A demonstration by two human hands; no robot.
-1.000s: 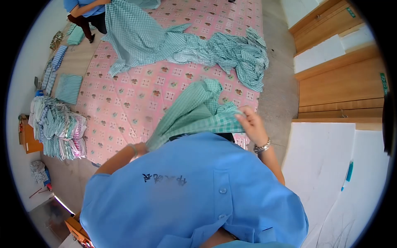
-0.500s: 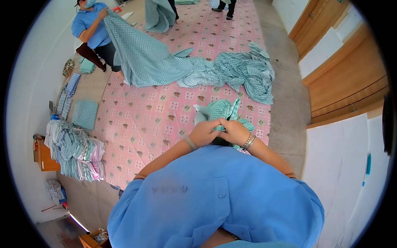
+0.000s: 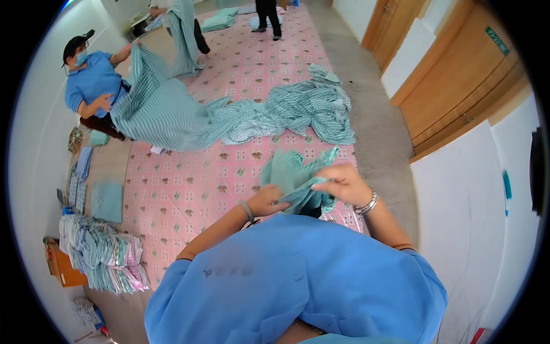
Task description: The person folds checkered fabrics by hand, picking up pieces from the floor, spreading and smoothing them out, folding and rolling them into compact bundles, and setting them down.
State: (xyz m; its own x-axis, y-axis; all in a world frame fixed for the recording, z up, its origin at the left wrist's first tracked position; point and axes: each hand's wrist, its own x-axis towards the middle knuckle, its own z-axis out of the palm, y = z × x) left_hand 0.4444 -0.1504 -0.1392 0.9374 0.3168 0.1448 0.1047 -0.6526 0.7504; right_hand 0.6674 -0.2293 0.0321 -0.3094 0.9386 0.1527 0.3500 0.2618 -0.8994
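A green checked cloth (image 3: 289, 172) hangs bunched in front of my chest, above the pink patterned surface. My left hand (image 3: 268, 200) is closed on its lower left edge, slightly blurred. At its right side, my right hand (image 3: 346, 186) pinches the edge between thumb and fingers. Part of the cloth's lower end is hidden behind my blue shirt front. Just beyond it lies a long heap of crumpled green checked fabric (image 3: 309, 106), whose left end a co-worker (image 3: 94, 83) in a blue shirt and mask lifts.
The pink patterned surface (image 3: 172, 195) stretches ahead. Stacked folded cloths (image 3: 103, 252) stand at the left, with a flat folded cloth (image 3: 107, 202) behind them. Farther back, another person holds up green fabric (image 3: 183, 40). Wooden doors (image 3: 458, 86) line the right wall.
My hands have moved apart from being together, spreading the cloth edge between them. My view has shifted right. The co-worker has lowered one hand from the raised fabric, which now sags.
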